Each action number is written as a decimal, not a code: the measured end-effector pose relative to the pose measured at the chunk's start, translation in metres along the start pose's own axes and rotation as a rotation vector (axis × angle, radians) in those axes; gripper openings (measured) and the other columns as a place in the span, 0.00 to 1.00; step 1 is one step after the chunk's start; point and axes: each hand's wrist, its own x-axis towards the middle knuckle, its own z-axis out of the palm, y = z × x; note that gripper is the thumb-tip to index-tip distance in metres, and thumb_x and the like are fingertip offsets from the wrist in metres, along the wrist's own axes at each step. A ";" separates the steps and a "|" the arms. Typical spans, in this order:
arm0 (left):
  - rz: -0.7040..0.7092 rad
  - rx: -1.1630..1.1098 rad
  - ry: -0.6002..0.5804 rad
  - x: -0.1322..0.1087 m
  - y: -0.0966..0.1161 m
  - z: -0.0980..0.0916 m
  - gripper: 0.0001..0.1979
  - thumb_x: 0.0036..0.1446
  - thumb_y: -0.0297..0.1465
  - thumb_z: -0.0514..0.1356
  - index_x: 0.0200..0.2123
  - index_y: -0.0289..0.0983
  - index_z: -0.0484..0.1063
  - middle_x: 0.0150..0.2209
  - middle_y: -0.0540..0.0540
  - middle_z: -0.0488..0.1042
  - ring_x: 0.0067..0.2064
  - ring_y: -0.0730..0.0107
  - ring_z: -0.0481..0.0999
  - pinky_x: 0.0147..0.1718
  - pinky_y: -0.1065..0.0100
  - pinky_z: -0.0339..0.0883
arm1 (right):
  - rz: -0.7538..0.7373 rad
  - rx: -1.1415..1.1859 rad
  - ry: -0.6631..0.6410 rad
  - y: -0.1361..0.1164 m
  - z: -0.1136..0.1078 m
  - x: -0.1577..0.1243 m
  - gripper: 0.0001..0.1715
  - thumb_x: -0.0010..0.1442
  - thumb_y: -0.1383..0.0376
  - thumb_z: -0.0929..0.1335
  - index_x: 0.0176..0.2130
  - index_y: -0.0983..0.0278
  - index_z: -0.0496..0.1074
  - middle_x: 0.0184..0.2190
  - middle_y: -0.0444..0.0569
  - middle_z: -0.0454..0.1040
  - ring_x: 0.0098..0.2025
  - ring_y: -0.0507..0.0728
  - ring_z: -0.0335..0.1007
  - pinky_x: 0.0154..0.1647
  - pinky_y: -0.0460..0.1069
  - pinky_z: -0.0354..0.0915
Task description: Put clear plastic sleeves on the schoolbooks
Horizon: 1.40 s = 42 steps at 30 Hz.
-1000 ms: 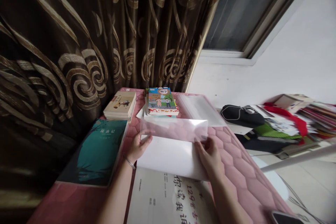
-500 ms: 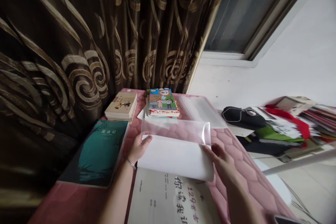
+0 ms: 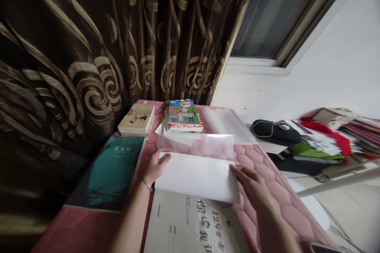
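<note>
An open book (image 3: pixel 175 221) lies on the pink padded table cover (image 3: pixel 267 189), its printed cover face up and the writing sideways. From it a blank white cover flap (image 3: pixel 196 176) extends away from me, with a clear plastic book cover (image 3: pixel 196 145) showing beyond its far edge. My left hand (image 3: pixel 156 168) is closed on the flap's left edge, thumb on top and fingers hidden beneath. At the far right corner, my right hand (image 3: pixel 252 184) pinches the flap's edge. Whether each hand also grips the plastic I cannot tell.
A teal book (image 3: pixel 115 174) lies left, below a stack of beige books (image 3: pixel 138 118). Behind are a textbook pile (image 3: pixel 181 115) and clear plastic sheets (image 3: pixel 227 124). A phone-like object (image 3: pixel 322 248) sits near right; a cluttered shelf (image 3: pixel 320 142) stands beyond.
The plastic's right end, curled up before, now lies flatter and slightly further left. My right hand's fingers have straightened a little at the corner. My left hand keeps almost the same place.
</note>
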 end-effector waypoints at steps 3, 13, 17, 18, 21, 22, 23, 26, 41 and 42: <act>0.029 0.016 0.004 0.000 0.001 -0.001 0.21 0.47 0.47 0.64 0.34 0.35 0.74 0.36 0.42 0.79 0.37 0.63 0.76 0.35 0.68 0.67 | 0.007 0.058 -0.012 0.003 0.000 0.001 0.23 0.38 0.48 0.76 0.19 0.64 0.71 0.20 0.44 0.68 0.26 0.53 0.61 0.27 0.47 0.60; 0.026 0.046 -0.043 0.000 0.001 -0.002 0.26 0.46 0.51 0.63 0.35 0.32 0.76 0.31 0.43 0.78 0.27 0.69 0.71 0.25 0.71 0.62 | -0.012 0.144 0.042 -0.001 0.002 0.001 0.24 0.33 0.51 0.79 0.19 0.65 0.71 0.23 0.44 0.68 0.28 0.52 0.61 0.28 0.45 0.60; 0.038 0.083 -0.048 -0.001 0.006 -0.004 0.28 0.46 0.52 0.63 0.37 0.31 0.77 0.31 0.42 0.78 0.30 0.67 0.73 0.28 0.70 0.64 | -0.020 0.098 0.062 -0.007 0.004 -0.002 0.25 0.31 0.49 0.78 0.19 0.65 0.72 0.21 0.45 0.68 0.28 0.53 0.61 0.27 0.46 0.60; 0.035 0.083 -0.042 -0.001 0.007 -0.004 0.28 0.46 0.52 0.63 0.37 0.32 0.77 0.31 0.42 0.78 0.31 0.65 0.74 0.29 0.70 0.65 | -0.021 0.090 0.070 -0.009 0.005 -0.003 0.26 0.31 0.48 0.78 0.19 0.65 0.72 0.21 0.45 0.68 0.28 0.53 0.62 0.27 0.46 0.61; 0.016 0.060 -0.032 -0.002 0.009 -0.004 0.26 0.45 0.50 0.65 0.36 0.33 0.77 0.34 0.41 0.79 0.35 0.63 0.76 0.33 0.69 0.67 | -0.035 0.088 0.092 -0.010 0.007 -0.004 0.26 0.32 0.47 0.78 0.19 0.65 0.72 0.22 0.46 0.69 0.28 0.53 0.62 0.27 0.47 0.61; 0.007 0.046 -0.030 -0.002 0.009 -0.004 0.25 0.45 0.50 0.65 0.35 0.33 0.77 0.35 0.41 0.79 0.36 0.62 0.76 0.34 0.69 0.67 | -0.044 0.093 0.098 -0.009 0.008 -0.003 0.26 0.32 0.47 0.78 0.19 0.65 0.72 0.23 0.46 0.70 0.28 0.53 0.63 0.27 0.47 0.62; -0.002 0.033 -0.028 -0.002 0.009 -0.004 0.25 0.45 0.50 0.65 0.35 0.33 0.76 0.35 0.41 0.79 0.36 0.61 0.76 0.34 0.68 0.67 | -0.053 0.096 0.105 -0.007 0.008 -0.003 0.26 0.32 0.47 0.78 0.19 0.64 0.72 0.23 0.46 0.70 0.28 0.54 0.63 0.28 0.47 0.62; -0.007 0.011 -0.011 -0.002 0.006 -0.004 0.25 0.44 0.49 0.66 0.35 0.33 0.76 0.35 0.41 0.79 0.37 0.61 0.76 0.34 0.68 0.67 | -0.074 0.070 0.142 0.002 0.009 0.001 0.26 0.32 0.47 0.78 0.20 0.64 0.73 0.23 0.46 0.71 0.28 0.54 0.63 0.27 0.47 0.61; -0.097 -0.112 0.044 0.002 -0.002 0.002 0.25 0.43 0.49 0.66 0.33 0.32 0.72 0.26 0.48 0.74 0.28 0.68 0.72 0.28 0.70 0.64 | -0.066 -0.115 0.189 -0.007 0.015 -0.006 0.25 0.39 0.43 0.73 0.22 0.63 0.73 0.22 0.48 0.73 0.26 0.56 0.64 0.24 0.48 0.61; -0.114 -0.118 0.034 0.002 -0.003 0.001 0.25 0.43 0.48 0.66 0.34 0.32 0.72 0.27 0.48 0.74 0.28 0.67 0.72 0.28 0.70 0.65 | -0.062 -0.124 0.212 -0.006 0.018 -0.006 0.26 0.39 0.43 0.72 0.23 0.63 0.73 0.21 0.47 0.72 0.25 0.55 0.63 0.23 0.47 0.60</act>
